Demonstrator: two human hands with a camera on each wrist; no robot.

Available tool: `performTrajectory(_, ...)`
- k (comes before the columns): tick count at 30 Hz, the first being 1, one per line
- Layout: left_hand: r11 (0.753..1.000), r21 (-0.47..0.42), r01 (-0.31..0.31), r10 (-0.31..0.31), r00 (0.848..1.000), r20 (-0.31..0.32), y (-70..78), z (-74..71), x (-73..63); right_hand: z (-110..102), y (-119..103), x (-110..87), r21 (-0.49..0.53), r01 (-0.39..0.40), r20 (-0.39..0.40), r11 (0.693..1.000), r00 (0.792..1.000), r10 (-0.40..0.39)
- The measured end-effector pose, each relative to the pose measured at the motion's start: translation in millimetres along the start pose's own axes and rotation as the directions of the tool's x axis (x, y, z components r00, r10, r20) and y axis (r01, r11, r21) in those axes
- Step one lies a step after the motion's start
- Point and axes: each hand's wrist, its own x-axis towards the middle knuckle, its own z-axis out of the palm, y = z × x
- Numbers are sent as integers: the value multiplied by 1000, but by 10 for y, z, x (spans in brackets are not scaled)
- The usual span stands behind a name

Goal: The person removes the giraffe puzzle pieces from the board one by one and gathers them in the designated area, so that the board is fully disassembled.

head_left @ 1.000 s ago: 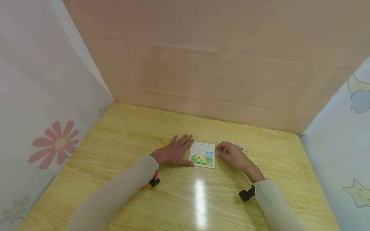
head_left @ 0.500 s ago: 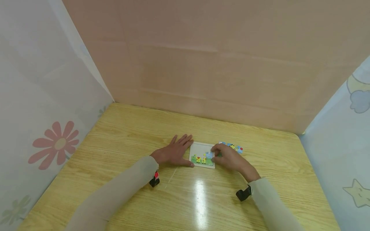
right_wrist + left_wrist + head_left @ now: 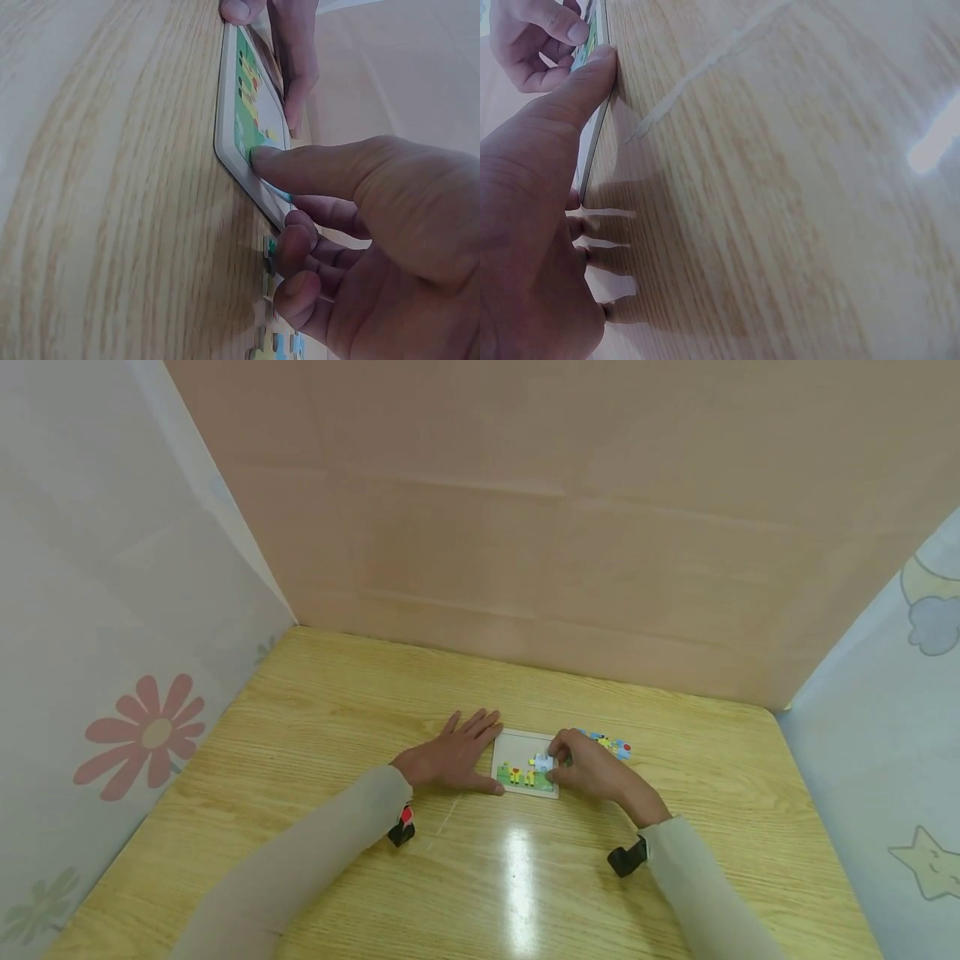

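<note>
A small square puzzle board (image 3: pixel 517 745) with a pale frame lies on the table, its lower part filled with green and yellow picture pieces. My left hand (image 3: pixel 452 757) rests flat with spread fingers along the board's left side, thumb (image 3: pixel 596 71) at its near corner. My right hand (image 3: pixel 592 766) is at the board's right edge, pinching a light-blue puzzle piece (image 3: pixel 543 762) between thumb and index finger. In the right wrist view the thumb (image 3: pixel 300 166) lies over the board's picture, and the other fingers curl beside the frame. The fingers hide much of that piece.
Several loose puzzle pieces (image 3: pixel 611 745) lie right of the board, partly behind my right hand. The wooden table (image 3: pixel 360 693) meets a plain back screen (image 3: pixel 465 552), with patterned cloth walls at both sides. Each wrist carries a black camera (image 3: pixel 627 860).
My right hand has moved left from beside the board onto its right edge, uncovering more loose pieces. The light-blue piece now looks paler and slightly shifted. My left hand stays put.
</note>
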Motion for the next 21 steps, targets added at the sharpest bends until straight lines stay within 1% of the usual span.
performTrajectory(7, 1000, 5, 7, -7, 1000, -5, -9, 6, -5, 31, -9, 3, 22, 6, -17, 1000, 1000, -5)
performTrajectory(12, 1000, 3, -1, 2, 1000, -11, -11, 6, -9, 50, -7, 12, 10, 38, -28, 999, 999, -37)
performTrajectory(21, 1000, 4, 0, 0, 1000, -7, -3, -3, -14, 69, -31, -16, -24, 100, 6, 995, 995, -100)
